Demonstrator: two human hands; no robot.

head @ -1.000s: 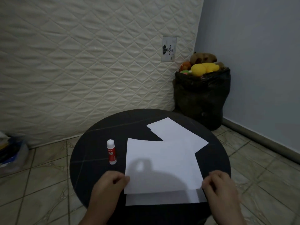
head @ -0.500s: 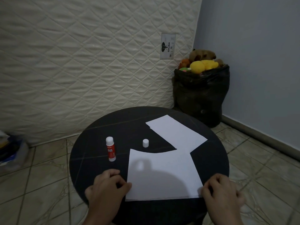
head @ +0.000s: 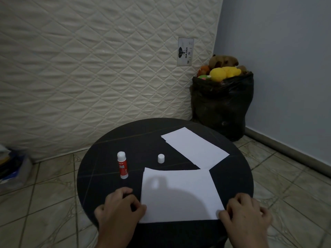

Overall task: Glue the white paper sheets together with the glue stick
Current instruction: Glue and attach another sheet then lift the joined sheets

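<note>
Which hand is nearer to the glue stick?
The left hand. It is just below the glue stick, at the near paper sheet's left corner. The right hand is across the sheet.

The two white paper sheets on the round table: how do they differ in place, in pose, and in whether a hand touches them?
The near sheet lies at the table's front edge; the far sheet lies further back, to the right. The near sheet sits almost square to the person; the far sheet is turned diagonally. The left hand and right hand hold the near sheet's front corners; no hand touches the far sheet. Both are white and flat on the black table.
</note>
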